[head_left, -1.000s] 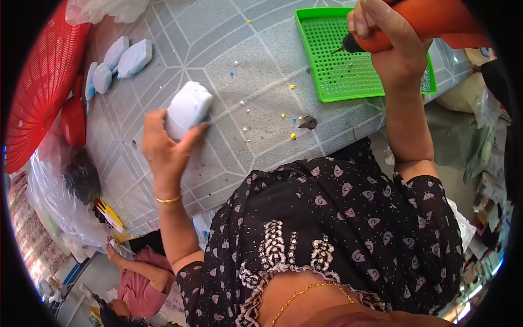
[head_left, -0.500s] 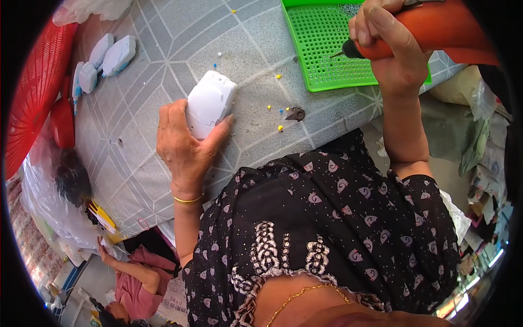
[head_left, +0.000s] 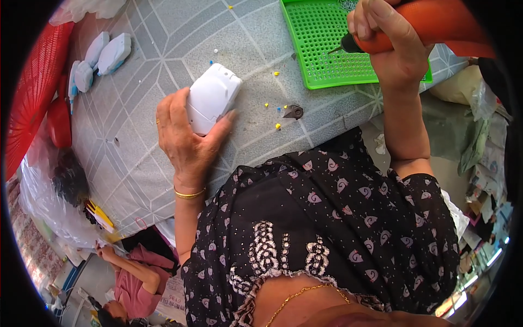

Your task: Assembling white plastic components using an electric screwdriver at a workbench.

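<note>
My left hand (head_left: 185,128) grips a white plastic casing (head_left: 211,98), fingers along its left side and thumb on its right, at the table (head_left: 207,41). My right hand (head_left: 400,49) is wrapped round an orange electric screwdriver (head_left: 430,24). The tool's thin bit points left over a green perforated tray (head_left: 321,84). Small metal pieces, likely screws, lie at the tray's far end, partly hidden by my right hand. Right of the casing, a small dark metal piece (head_left: 293,111) lies on the table near tiny yellow bits (head_left: 278,126).
Several white and blue plastic pieces (head_left: 114,53) lie at the far left, beside a red basket (head_left: 35,82). Clear plastic bags (head_left: 41,201) hang off the table's left edge. Another person in pink (head_left: 140,280) sits at lower left.
My left hand has tilted the white casing, raising its right side slightly. The electric screwdriver has shifted slightly in my right hand's grip. At lower left, the other person's hands have moved.
</note>
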